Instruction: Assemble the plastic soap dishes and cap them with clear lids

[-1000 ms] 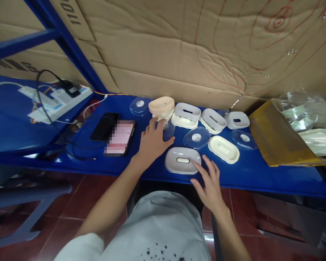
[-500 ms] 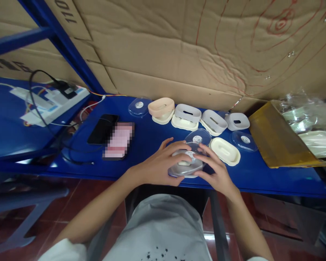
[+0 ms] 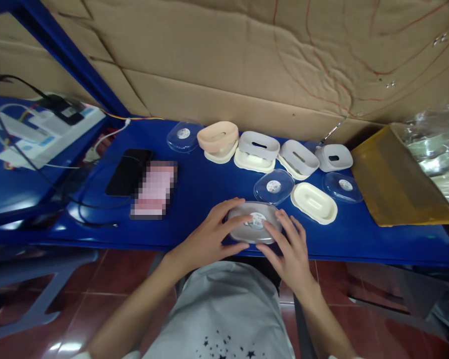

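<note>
A grey oval box with a clear lid and round label [image 3: 257,221] lies at the table's front edge. My left hand [image 3: 213,230] grips its left side, fingers spread over the lid. From the right, my right hand [image 3: 290,244] holds the same box, its fingertips on the lid and near edge. Just behind lies a loose clear lid [image 3: 274,187], and right of that a cream tray [image 3: 314,203]. A peach box [image 3: 218,137] and grey boxes [image 3: 259,145] stand in a row farther back, some on cream trays.
A black phone [image 3: 129,172] and a pixelated device [image 3: 155,189] lie left on the blue table [image 3: 194,189]. Cables run to a white power strip [image 3: 56,132]. At the right, a cardboard box [image 3: 404,184] holds plastic-wrapped pieces. A cardboard wall stands behind.
The clear lid between my hands now sits level over the grey box, where it was tilted and raised before. The camera view has shifted slightly.
</note>
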Tool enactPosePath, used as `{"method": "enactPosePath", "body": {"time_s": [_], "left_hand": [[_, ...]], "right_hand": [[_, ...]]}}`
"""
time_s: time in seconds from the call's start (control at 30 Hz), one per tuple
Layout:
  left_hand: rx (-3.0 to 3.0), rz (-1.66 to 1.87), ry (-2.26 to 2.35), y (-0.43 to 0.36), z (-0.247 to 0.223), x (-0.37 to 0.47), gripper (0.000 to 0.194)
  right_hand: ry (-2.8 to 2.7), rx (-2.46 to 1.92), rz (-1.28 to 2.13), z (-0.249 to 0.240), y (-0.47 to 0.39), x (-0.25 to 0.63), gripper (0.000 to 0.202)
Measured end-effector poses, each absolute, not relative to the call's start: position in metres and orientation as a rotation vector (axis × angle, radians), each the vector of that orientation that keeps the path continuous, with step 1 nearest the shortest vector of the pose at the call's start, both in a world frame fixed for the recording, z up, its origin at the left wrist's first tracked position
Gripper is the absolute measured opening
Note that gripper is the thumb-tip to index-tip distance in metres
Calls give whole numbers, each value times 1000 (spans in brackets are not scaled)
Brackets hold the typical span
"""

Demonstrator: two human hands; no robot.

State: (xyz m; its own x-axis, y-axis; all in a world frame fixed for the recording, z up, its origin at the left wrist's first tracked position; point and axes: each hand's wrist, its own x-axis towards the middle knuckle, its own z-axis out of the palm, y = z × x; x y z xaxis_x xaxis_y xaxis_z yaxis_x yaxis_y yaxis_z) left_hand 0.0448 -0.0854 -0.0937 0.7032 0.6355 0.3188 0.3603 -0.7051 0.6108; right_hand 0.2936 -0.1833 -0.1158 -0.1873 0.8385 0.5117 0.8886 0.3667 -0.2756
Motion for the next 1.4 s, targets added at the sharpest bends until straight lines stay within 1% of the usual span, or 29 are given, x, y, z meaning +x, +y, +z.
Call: {"method": "enactPosePath", "body": {"time_s": [0.1, 0.37, 0.57, 0.67, 0.77, 0.9, 0.97, 1.03, 1.1, 1.2, 1.27, 1.33, 1.4], "left_hand": [[2455, 729, 739, -86, -92, 45, 51], [2492, 694, 715, -84, -99, 49, 53], [2516, 729, 807, -82, -99, 37, 50], [2556, 709, 970, -75, -96, 20, 47], [2548, 747, 1248, -56, -94, 4, 46], [2618, 818, 1428, -35, -88, 10, 54], [2664, 876, 1390, -40, -84, 25, 54], [2698, 896, 1275, -57, -81, 43, 50], [2743, 812, 1132, -80, -82, 59, 46], [2743, 662, 1100, -107, -88, 68, 53], [2721, 608, 1119, -114, -92, 64, 56], [2698, 550, 1097, -114, -94, 55, 65], [2664, 478, 1068, -112, -94, 44, 75]], "right_hand": [[-2011, -1472, -120, -118, -187, 296, 73], [-1966, -1445, -169, -122, -190, 295, 71], [-2132, -1427, -61, -110, -175, 294, 73], [-2234, -1455, 33, -106, -155, 304, 74], [-2190, -1613, -4, -107, -140, 313, 75], [-2224, -1667, -19, -105, -154, 304, 72], [-2301, -1594, 49, -99, -169, 296, 70], [-2332, -1521, 82, -93, -181, 296, 68], [-2227, -1591, 4, -91, -187, 309, 65], [-1945, -1866, -230, -95, -186, 349, 62], [-1856, -1970, -341, -101, -185, 377, 54], [-1877, -1967, -340, -107, -185, 395, 43], [-1937, -1901, -253, -111, -188, 398, 36]]}}
